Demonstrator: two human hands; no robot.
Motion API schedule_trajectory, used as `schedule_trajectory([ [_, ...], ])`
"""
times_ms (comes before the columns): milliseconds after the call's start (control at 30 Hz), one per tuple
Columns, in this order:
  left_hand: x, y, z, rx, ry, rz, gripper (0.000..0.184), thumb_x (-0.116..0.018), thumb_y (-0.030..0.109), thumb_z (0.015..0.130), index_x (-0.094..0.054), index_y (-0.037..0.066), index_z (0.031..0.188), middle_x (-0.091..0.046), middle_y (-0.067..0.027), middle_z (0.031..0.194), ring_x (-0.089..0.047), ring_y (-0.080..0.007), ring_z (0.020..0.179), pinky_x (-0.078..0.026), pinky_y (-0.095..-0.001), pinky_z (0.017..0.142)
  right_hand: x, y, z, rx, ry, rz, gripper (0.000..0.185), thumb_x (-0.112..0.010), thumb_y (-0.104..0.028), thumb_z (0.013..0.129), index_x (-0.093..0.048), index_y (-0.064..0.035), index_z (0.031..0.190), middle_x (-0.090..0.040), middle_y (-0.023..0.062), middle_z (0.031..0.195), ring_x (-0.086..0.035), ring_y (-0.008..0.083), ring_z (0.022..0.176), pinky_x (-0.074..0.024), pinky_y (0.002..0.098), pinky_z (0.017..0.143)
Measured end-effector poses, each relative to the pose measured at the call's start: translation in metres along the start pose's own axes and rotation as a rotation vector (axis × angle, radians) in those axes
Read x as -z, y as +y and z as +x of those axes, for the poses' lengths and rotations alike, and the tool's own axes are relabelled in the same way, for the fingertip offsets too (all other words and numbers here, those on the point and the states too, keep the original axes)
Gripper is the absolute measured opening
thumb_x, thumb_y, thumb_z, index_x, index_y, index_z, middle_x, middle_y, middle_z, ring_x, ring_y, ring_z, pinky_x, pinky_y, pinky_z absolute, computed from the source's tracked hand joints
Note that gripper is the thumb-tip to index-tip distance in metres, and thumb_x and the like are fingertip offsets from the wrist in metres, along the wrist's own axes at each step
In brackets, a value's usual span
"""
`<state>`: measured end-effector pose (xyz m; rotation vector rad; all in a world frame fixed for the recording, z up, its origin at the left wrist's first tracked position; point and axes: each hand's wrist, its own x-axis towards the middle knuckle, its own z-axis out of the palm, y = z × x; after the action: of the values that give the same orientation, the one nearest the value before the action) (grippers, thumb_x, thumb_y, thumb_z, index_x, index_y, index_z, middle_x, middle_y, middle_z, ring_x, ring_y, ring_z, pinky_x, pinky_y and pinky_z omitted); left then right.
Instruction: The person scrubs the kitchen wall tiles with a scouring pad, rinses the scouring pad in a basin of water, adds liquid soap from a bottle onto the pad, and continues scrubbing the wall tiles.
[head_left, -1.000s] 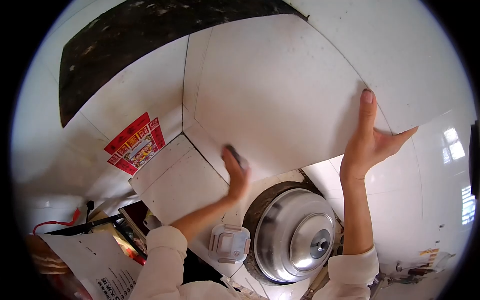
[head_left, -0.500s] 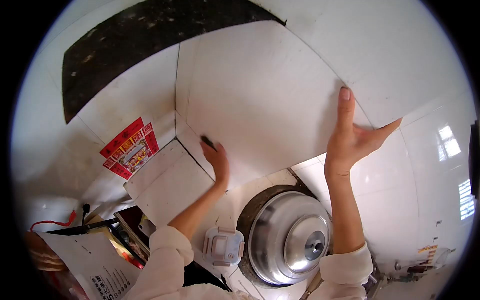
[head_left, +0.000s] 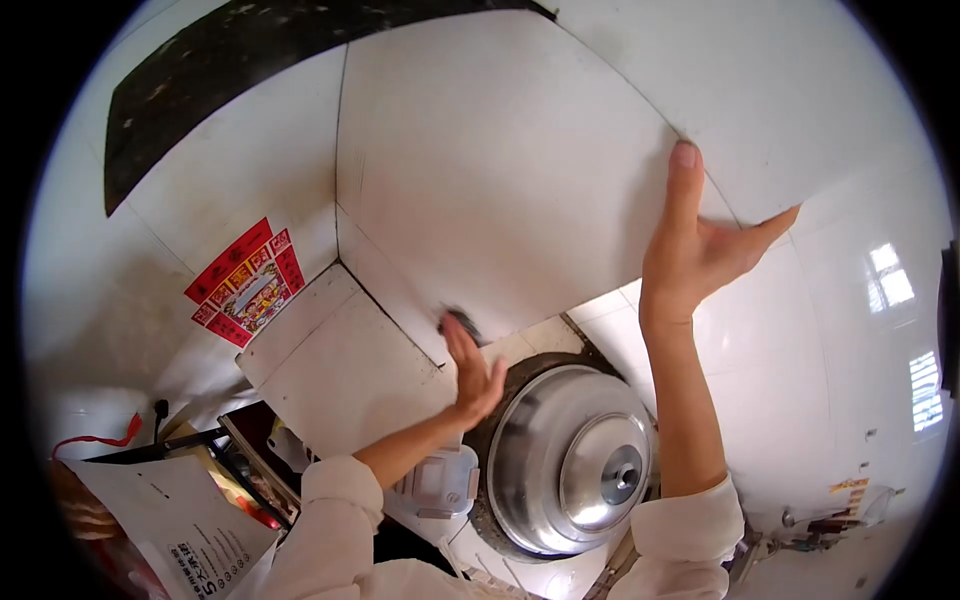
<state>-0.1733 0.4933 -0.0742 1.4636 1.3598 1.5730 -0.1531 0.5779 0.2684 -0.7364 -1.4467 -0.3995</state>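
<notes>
My left hand point(head_left: 474, 372) presses a small dark scrubbing pad point(head_left: 460, 325) against the lower part of a white tiled panel point(head_left: 490, 180). The pad is blurred and partly covered by the fingers. Higher and to the right, my right hand point(head_left: 692, 250) rests at the panel's lower right corner, its thumb laid up along the seam and another finger stretched out to the right. Its remaining fingers are hidden. Below the hands sits a large wok with a domed metal lid point(head_left: 575, 460). A clear lidded food container point(head_left: 440, 482) stands beside it, partly behind my left forearm.
A white tiled ledge point(head_left: 340, 350) juts out at the left, below a red printed picture point(head_left: 250, 290) on the wall. A dark stone strip point(head_left: 200, 95) crosses the upper left. Lower left are a printed white bag point(head_left: 190, 520) and a red cord point(head_left: 100, 437).
My left hand has slid right and down along the panel with the pad. My right hand stays at the corner. The whole view has shifted slightly.
</notes>
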Motion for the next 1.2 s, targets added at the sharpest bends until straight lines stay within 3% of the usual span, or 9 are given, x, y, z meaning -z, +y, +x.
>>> schedule_trajectory([
  [200, 0.015, 0.139, 0.088, -0.564, 0.083, 0.216, 0.071, -0.046, 0.029, 0.089, -0.021, -0.013, 0.140, -0.013, -0.0322, 0.148, -0.012, -0.0523, 0.134, -0.012, -0.0570, 0.110, 0.003, -0.001, -0.001, -0.082, -0.025, 0.067, 0.072, -0.070, -0.032, 0.085, -0.033, 0.0092, 0.131, -0.053, 0.0172, 0.118, -0.051, 0.0216, 0.108, -0.0371, 0.0318, 0.097],
  [400, -0.017, 0.001, -0.004, -0.051, 0.107, -0.024, 0.090, -0.041, 0.051, 0.092, 0.003, -0.007, 0.145, 0.003, -0.0290, 0.152, -0.001, -0.0415, 0.141, -0.003, -0.0518, 0.113, -0.001, 0.000, 0.002, -0.030, -0.013, 0.055, 0.070, -0.067, -0.034, 0.087, -0.033, 0.0105, 0.129, -0.056, 0.0160, 0.113, -0.053, 0.0204, 0.104, -0.0388, 0.0299, 0.095],
  [533, -0.010, 0.037, 0.027, 0.282, 0.221, -0.266, 0.102, -0.027, 0.071, 0.088, 0.008, -0.005, 0.145, 0.007, -0.0269, 0.152, 0.005, -0.0399, 0.142, 0.003, -0.0510, 0.113, 0.000, 0.001, -0.002, -0.055, 0.019, 0.004, 0.070, -0.068, -0.031, 0.087, -0.032, 0.0108, 0.130, -0.058, 0.0158, 0.108, -0.054, 0.0195, 0.101, -0.0390, 0.0298, 0.094],
  [600, 0.006, 0.081, 0.056, -0.177, 0.109, -0.191, 0.090, -0.034, 0.057, 0.093, 0.004, -0.006, 0.145, 0.005, -0.0264, 0.153, 0.004, -0.0403, 0.142, 0.002, -0.0510, 0.113, 0.002, 0.001, -0.001, -0.065, 0.010, -0.023, 0.069, -0.068, -0.031, 0.087, -0.033, 0.0105, 0.129, -0.058, 0.0156, 0.108, -0.054, 0.0189, 0.101, -0.0393, 0.0299, 0.094],
  [667, 0.027, 0.126, 0.094, -0.223, 0.160, -0.163, 0.077, -0.031, 0.041, 0.095, 0.004, -0.004, 0.146, 0.003, -0.0220, 0.154, 0.003, -0.0371, 0.142, 0.002, -0.0469, 0.114, 0.005, 0.000, -0.003, -0.087, -0.008, -0.060, 0.069, -0.068, -0.031, 0.086, -0.033, 0.0101, 0.128, -0.059, 0.0155, 0.107, -0.054, 0.0182, 0.101, -0.0396, 0.0300, 0.094],
  [733, 0.025, 0.106, 0.100, -0.087, 0.244, -0.125, 0.076, -0.038, 0.028, 0.089, -0.001, -0.006, 0.146, 0.001, -0.0254, 0.153, 0.001, -0.0403, 0.142, -0.001, -0.0486, 0.114, 0.005, 0.001, -0.001, -0.052, -0.039, -0.048, 0.064, -0.068, -0.030, 0.087, -0.035, 0.0089, 0.126, -0.058, 0.0148, 0.107, -0.055, 0.0178, 0.100, -0.0405, 0.0296, 0.092],
  [933, 0.001, -0.064, 0.086, 0.517, 0.494, -0.137, 0.077, -0.033, 0.048, 0.097, -0.008, -0.008, 0.144, -0.010, -0.0255, 0.152, -0.008, -0.0391, 0.140, -0.005, -0.0464, 0.114, -0.002, 0.002, 0.000, 0.029, -0.006, -0.050, 0.055, -0.066, -0.029, 0.088, -0.040, 0.0065, 0.122, -0.058, 0.0128, 0.106, -0.056, 0.0177, 0.096, -0.0420, 0.0277, 0.088],
  [1100, 0.119, -0.079, 0.223, 0.200, 0.568, -0.167, 0.057, -0.043, 0.022, 0.094, -0.027, -0.011, 0.137, -0.036, -0.0271, 0.140, -0.034, -0.0395, 0.130, -0.026, -0.0428, 0.108, 0.007, 0.007, 0.000, 0.012, -0.059, -0.110, 0.055, -0.066, -0.029, 0.089, -0.041, 0.0061, 0.122, -0.059, 0.0115, 0.104, -0.056, 0.0169, 0.094, -0.0424, 0.0271, 0.087],
  [1200, 0.107, -0.082, 0.214, 0.300, 0.580, -0.102, 0.056, -0.045, 0.021, 0.094, -0.030, -0.012, 0.135, -0.036, -0.0273, 0.140, -0.035, -0.0384, 0.130, -0.026, -0.0401, 0.109, 0.005, 0.006, 0.001, 0.046, -0.059, -0.054, 0.054, -0.066, -0.028, 0.089, -0.040, 0.0063, 0.122, -0.059, 0.0112, 0.103, -0.056, 0.0170, 0.094, -0.0428, 0.0269, 0.086],
])
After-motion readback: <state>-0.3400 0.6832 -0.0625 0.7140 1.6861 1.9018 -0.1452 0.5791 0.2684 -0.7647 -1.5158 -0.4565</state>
